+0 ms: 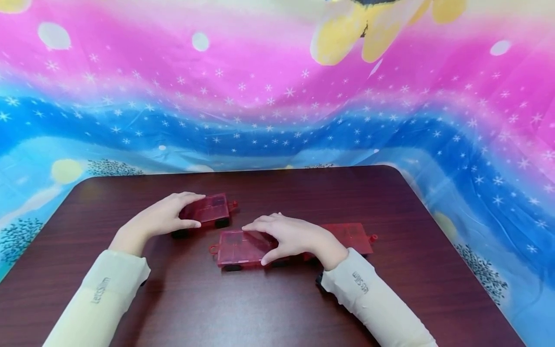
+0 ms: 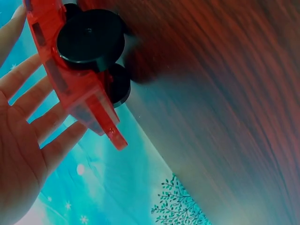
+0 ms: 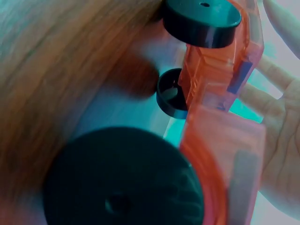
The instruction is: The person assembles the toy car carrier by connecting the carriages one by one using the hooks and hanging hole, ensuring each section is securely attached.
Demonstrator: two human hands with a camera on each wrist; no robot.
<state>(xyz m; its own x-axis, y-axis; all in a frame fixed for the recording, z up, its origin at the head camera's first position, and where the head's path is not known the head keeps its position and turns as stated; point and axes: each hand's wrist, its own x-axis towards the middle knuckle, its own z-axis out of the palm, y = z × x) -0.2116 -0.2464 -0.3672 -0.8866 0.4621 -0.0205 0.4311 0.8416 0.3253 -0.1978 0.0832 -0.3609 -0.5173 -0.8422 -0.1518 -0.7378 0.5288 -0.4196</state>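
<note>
Left of centre on the dark tabletop [image 1: 277,308], left hand [image 1: 162,219] gripping a red toy cart [image 1: 210,211] by its sides, right hand [image 1: 295,236] at centre gripping a second red cart [image 1: 240,246], third cart [image 1: 353,236] touching behind the wrist.

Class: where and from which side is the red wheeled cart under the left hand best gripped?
Grip the red cart across its flat body from above, as the left hand does: the top is broad, and the black wheels sit below the edges.
</note>
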